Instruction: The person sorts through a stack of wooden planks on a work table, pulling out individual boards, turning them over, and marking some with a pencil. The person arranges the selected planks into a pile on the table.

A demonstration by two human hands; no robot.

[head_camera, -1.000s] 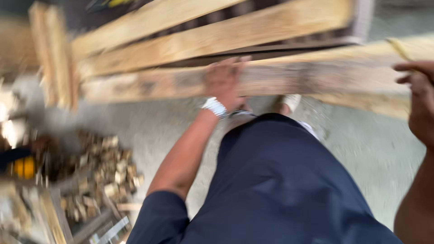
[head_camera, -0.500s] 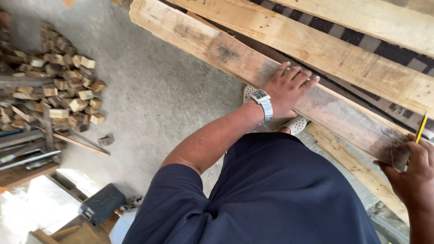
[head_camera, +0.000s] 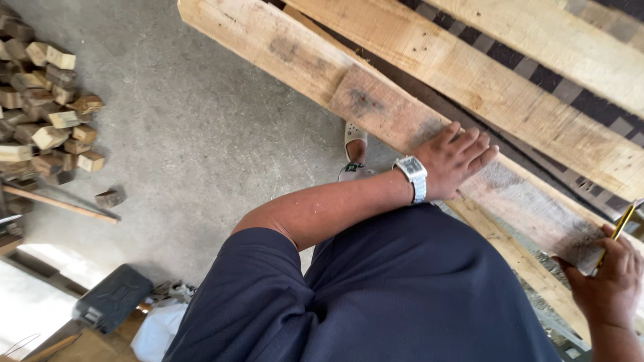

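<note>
Right now the left hand (head_camera: 456,157) lies flat on the long wooden plank (head_camera: 376,110), fingers spread and gripping nothing. That plank sits slanted across other boards (head_camera: 510,87). It looks heavy, stiff and rough, so hold its edges. The right hand (head_camera: 610,278), at the plank's end, pinches a yellow pencil (head_camera: 620,228)

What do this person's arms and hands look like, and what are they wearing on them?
Both arms are bare from the elbow down, with no gloves. The left hand has a wristwatch with a white strap and a square dark face. A short dark navy sleeve covers the left upper arm. The right hand shows no watch or ring; its sleeve is out of view.
</note>
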